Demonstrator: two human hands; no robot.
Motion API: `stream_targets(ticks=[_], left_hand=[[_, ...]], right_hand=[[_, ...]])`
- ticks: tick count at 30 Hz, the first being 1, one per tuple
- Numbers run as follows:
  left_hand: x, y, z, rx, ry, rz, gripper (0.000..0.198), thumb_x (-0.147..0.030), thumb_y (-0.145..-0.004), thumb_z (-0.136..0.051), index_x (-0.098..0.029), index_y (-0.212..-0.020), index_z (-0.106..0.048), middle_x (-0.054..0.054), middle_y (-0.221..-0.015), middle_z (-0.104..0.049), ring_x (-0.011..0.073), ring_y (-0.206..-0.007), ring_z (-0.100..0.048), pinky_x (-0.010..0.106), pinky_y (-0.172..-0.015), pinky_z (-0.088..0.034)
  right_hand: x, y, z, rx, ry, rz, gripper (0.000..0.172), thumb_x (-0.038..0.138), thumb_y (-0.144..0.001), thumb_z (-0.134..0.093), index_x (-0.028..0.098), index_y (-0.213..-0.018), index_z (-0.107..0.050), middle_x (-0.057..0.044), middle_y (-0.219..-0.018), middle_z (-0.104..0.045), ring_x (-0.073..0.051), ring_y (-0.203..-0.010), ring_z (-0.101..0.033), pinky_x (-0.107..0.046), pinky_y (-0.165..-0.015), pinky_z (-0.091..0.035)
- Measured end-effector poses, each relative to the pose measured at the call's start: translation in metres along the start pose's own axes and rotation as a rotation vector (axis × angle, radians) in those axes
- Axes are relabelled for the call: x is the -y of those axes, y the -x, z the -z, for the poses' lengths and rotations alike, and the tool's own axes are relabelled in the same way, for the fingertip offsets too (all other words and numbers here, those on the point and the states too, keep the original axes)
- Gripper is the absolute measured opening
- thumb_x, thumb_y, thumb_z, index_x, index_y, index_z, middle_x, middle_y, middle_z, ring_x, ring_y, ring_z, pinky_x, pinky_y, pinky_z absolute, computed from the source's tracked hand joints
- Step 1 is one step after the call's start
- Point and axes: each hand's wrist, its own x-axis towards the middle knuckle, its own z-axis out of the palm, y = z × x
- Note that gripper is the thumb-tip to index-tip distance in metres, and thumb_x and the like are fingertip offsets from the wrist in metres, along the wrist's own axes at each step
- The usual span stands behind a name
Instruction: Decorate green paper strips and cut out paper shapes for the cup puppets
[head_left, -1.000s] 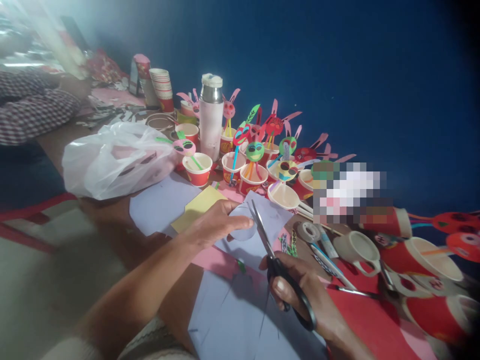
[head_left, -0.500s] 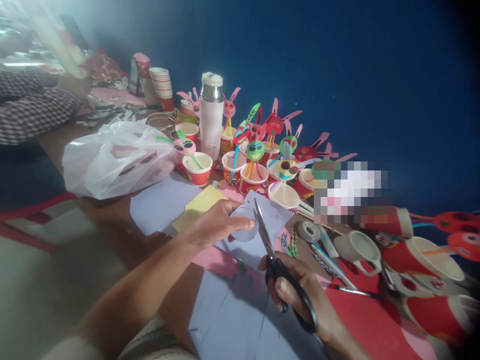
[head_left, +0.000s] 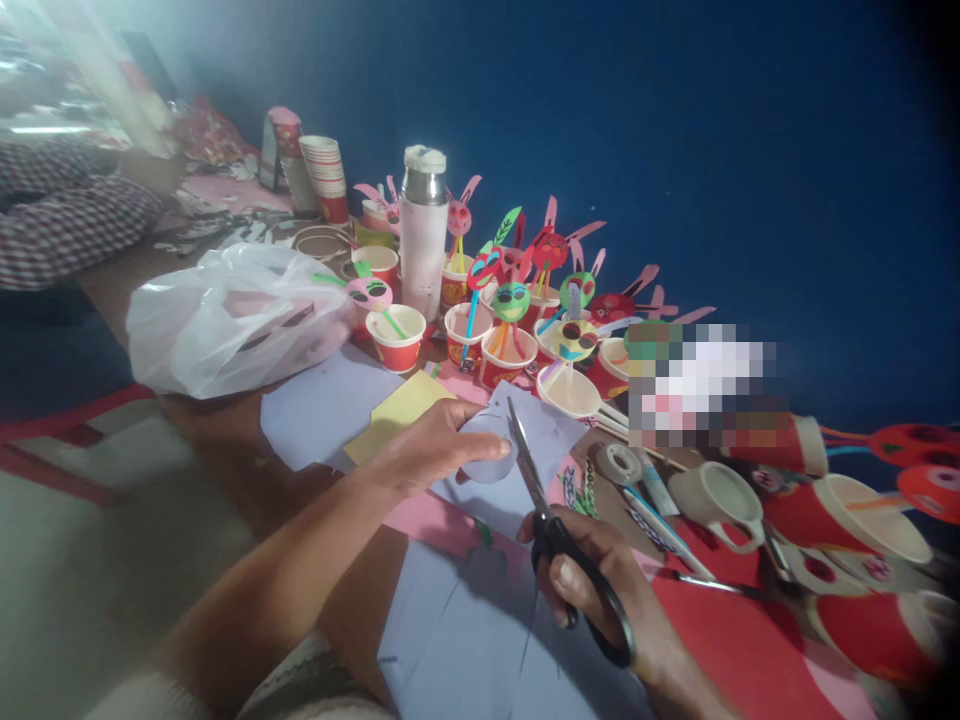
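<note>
Paper disc (head_left: 489, 455), lavender, pinched in left hand (head_left: 427, 445) above table (head_left: 225, 420), against blades of scissors (head_left: 559, 530) gripped by right hand (head_left: 600, 585). Nearby: paper cups (head_left: 450, 330), flask (head_left: 422, 235), plastic bag (head_left: 232, 320), tape roll (head_left: 617, 463).

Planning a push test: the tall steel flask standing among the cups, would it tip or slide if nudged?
The flask is tall and narrow and stands upright, so a push near its cap would probably tip it. Its metal body looks smooth, likely slippery to grip. Paper cups crowd its base, so a low push would likely knock those light cups over first.
</note>
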Motion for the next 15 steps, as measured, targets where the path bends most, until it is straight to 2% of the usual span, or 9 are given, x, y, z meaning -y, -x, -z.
stream_targets(ticks=[8,13,15], left_hand=[[-0.0040,0.0009,-0.0008,-0.021,-0.006,0.023,0.027,-0.036,-0.063,-0.066,-0.012,-0.075,-0.066,-0.001,-0.059,-0.056,0.0091,-0.051,-0.049,0.021,-0.049,-0.039],[-0.0084,0.0034,-0.0008,-0.033,0.004,0.039,0.022,-0.034,-0.063,-0.065,-0.014,-0.071,-0.063,-0.005,-0.054,-0.051,0.0056,-0.044,-0.041,0.018,-0.041,-0.031],[-0.0075,0.0033,-0.0005,-0.030,0.009,0.038,0.022,-0.034,-0.063,-0.066,-0.014,-0.072,-0.063,-0.004,-0.055,-0.052,0.0056,-0.045,-0.042,0.018,-0.042,-0.030]], right_hand=[[-0.0031,-0.0005,0.0000,-0.004,0.002,-0.004,0.056,0.070,-0.079,-0.058,0.015,-0.087,-0.057,0.004,-0.051,-0.048,-0.009,-0.041,-0.041,-0.021,-0.043,-0.032],[-0.0014,-0.0016,-0.0018,0.002,-0.013,0.009,0.058,0.072,-0.078,-0.057,0.014,-0.087,-0.058,0.004,-0.051,-0.047,-0.008,-0.041,-0.040,-0.020,-0.042,-0.033],[0.0001,-0.0015,-0.0021,0.005,-0.015,0.004,0.059,0.072,-0.078,-0.057,0.014,-0.086,-0.059,0.005,-0.051,-0.047,-0.008,-0.041,-0.039,-0.020,-0.042,-0.032]])
